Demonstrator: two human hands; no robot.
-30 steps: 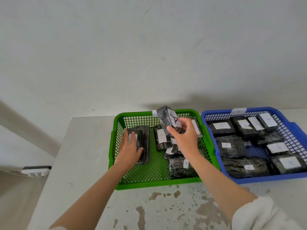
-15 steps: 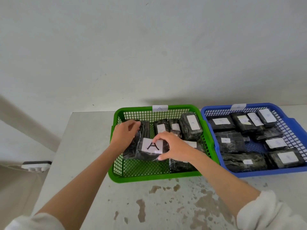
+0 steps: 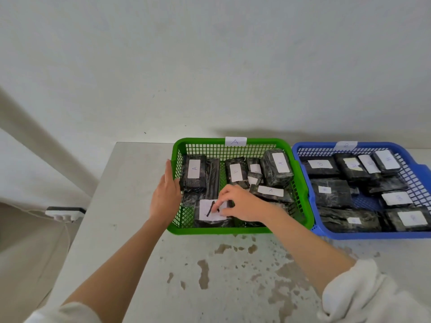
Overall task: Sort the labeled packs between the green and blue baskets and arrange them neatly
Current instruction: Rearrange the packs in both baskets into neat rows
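You're mid-placement: R hand [image 3: 242, 203] has fingers curled, tips pinching the big-A pack [image 3: 210, 214], which lies label-up in the front-left corner of the green basket [image 3: 233, 230]. L hand [image 3: 165, 197] is flat, fingers straight & together against the basket's left wall. Next imo: let go, square it w/ the row behind, then tidy the jumbled packs [image 3: 255, 177] mid-basket. Pack = shiny black wrap, white label, looks soft.
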